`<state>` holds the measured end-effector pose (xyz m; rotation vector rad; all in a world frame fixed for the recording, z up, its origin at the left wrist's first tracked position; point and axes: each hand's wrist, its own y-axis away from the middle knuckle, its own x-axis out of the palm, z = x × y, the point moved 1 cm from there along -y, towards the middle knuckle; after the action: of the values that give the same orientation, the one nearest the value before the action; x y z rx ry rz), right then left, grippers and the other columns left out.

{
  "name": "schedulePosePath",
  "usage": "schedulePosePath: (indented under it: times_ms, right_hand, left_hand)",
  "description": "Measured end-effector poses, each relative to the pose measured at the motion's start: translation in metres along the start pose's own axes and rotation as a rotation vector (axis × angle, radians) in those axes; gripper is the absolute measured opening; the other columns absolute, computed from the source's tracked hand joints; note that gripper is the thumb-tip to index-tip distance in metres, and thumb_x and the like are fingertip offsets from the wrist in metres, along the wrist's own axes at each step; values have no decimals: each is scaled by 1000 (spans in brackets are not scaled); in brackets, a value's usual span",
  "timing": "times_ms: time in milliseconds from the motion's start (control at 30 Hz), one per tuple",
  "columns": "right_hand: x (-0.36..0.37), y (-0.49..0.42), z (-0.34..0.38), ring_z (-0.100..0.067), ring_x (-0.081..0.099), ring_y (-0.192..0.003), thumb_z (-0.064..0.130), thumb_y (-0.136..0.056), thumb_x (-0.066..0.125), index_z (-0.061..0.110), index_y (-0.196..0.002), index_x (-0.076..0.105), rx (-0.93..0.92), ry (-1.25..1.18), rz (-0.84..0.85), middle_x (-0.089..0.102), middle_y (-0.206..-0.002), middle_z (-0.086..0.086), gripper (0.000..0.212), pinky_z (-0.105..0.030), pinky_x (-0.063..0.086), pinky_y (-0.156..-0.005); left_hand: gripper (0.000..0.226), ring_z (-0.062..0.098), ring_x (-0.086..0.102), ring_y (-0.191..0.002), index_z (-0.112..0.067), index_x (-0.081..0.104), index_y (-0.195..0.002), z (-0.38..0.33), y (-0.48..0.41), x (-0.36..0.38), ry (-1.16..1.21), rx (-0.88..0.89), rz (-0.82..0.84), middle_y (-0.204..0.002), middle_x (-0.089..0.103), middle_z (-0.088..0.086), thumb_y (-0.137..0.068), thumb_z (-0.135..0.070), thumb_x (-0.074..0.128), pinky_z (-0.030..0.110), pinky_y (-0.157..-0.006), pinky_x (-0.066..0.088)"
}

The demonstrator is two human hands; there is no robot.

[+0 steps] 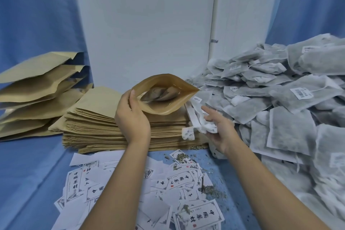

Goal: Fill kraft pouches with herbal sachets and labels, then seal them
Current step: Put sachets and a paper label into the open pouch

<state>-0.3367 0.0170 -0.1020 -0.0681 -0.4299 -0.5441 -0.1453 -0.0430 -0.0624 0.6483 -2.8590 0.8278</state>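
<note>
The pouch (158, 109) stands just above and to the right of the left grip (131, 117), its mouth bowed wide open toward the camera. The left grip pinches the mouth's left corner, with the thumb laid over the lip and the fingers curled behind the outer wall. Packed sachets (160, 93) show grey-brown through the mouth, low inside. The pouch's right corner points toward the right grip (218, 129), which sits lower and to the right, apart from the pouch. That grip is half closed, palm up: its lower fingers curl round a crumpled white sachet (197, 123), while the forefinger stretches straight out. Beyond it and to its right spreads the heap (280, 99) of loose sachets. Under and behind the left grip lies the stack (93, 123) of flat kraft bags, with bulging bags (37, 87) further to its left. Below both grips, around the forearms, labels (179, 178) lie scattered on the blue surface (28, 173) among herb crumbs (211, 190).
</note>
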Motion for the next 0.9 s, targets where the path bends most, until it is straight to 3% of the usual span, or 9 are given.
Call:
schedulePosePath:
  times_ms: [67,133,200,300,433,633,700,800,900]
  right_hand:
    - [1,4,1,-18,56,-67,3,-80,51,21,-107,72,-12,34,104,72,-87,-3,39,-29,44,-58]
    - [3,7,2,-22,53,-76,6,-71,54,20,-104,74,-25,64,160,63,-90,-7,41,-30,40,-63]
    - [5,11,2,-22,57,-76,7,-55,53,18,-82,78,18,91,212,61,-85,-6,39,-29,45,-65]
    - [10,21,2,-21,65,-60,1,-50,49,13,-62,75,183,25,405,68,-72,-8,32,-25,53,-56]
    - [24,27,17,-19,69,-68,-3,-58,60,12,-78,79,174,-98,587,73,-87,-9,31,-24,57,-59]
    - [45,22,39,-7,66,-85,-4,-84,51,14,-96,74,14,356,352,68,-100,6,33,-20,52,-54]
    - [54,20,41,-11,63,-88,-3,-87,52,15,-95,72,-13,326,307,67,-104,1,28,-20,53,-56]
    - [74,18,43,-14,63,-71,-2,-92,52,6,-96,63,-5,152,193,64,-93,-9,14,-22,55,-54]
    - [96,8,39,-23,59,-62,-11,-92,36,-2,-94,53,17,24,57,61,-80,-15,20,-33,54,-52]
  left_hand:
    - [29,9,56,-94,-5,66,-114,-3,1,0,6,41,-17,-104,66,2,-100,-21,45,-5,-71,33]
    - [30,16,60,-104,-2,65,-116,-5,3,0,5,96,-14,-110,67,6,-100,-19,46,0,-82,39]
    - [30,24,56,-120,-1,63,-118,-4,4,1,-3,140,5,-121,64,13,-99,-17,47,11,-95,39]
    - [29,22,42,-133,0,61,-121,-1,3,4,-20,206,86,-133,55,15,-98,-10,48,4,-103,28]
    - [32,11,28,-137,-2,58,-126,12,6,3,-88,266,250,-141,47,11,-97,-1,45,23,-113,25]
    - [31,9,35,-135,-5,60,-125,18,16,-3,-94,191,274,-136,54,8,-99,-15,48,11,-107,25]
    - [31,8,36,-134,-6,61,-124,18,20,-5,-118,207,297,-134,56,5,-98,-17,48,9,-106,25]
    - [32,5,40,-130,-8,62,-123,16,29,-8,-150,267,312,-129,59,2,-97,-21,48,4,-103,25]
    - [29,11,50,-123,-6,64,-119,11,37,-11,-141,335,296,-123,63,4,-96,-18,52,22,-104,38]
